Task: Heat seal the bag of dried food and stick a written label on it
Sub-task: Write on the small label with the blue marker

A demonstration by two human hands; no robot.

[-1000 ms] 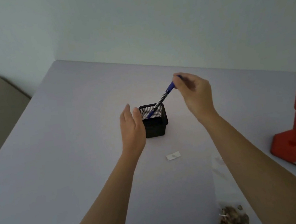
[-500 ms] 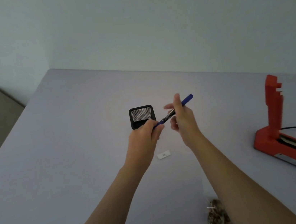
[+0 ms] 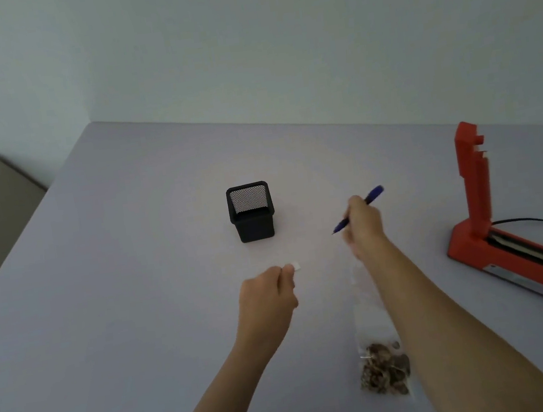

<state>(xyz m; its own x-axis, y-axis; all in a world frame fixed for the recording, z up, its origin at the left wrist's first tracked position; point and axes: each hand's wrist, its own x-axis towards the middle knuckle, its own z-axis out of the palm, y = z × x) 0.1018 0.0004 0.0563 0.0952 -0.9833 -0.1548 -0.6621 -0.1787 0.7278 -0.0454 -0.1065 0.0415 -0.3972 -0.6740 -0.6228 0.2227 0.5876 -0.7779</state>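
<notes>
Head view: the right hand (image 3: 363, 219) is closed around a blue pen (image 3: 358, 210), tip pointing down and to the left, held above the desk (image 3: 119, 295) and clear of its surface. The left hand (image 3: 269, 301) rests lower and to the left, its fingers (image 3: 287, 271) curled at the near edge of a small white label (image 3: 296, 266) that lies on the desk; whether the fingers pinch the label or only press on it cannot be determined. The clear bag (image 3: 377, 340) lies flat, near and right of the label, partly under the right forearm, with the dried food (image 3: 385, 375) gathered at its near end. The red heat sealer (image 3: 495, 238) stands at the right with its arm raised, well apart from the bag; whether the bag mouth is sealed cannot be determined. A black mesh pen holder (image 3: 252, 212) stands farther back. Probable hazards: the label is small and light, so it may slide or rotate under the pen tip if the left fingers do not pin it. The right forearm crosses the bag and may drag it or shift its contents. Ink may smear if the label is handled at once. An unsealed mouth may spill food when the bag is moved.
</notes>
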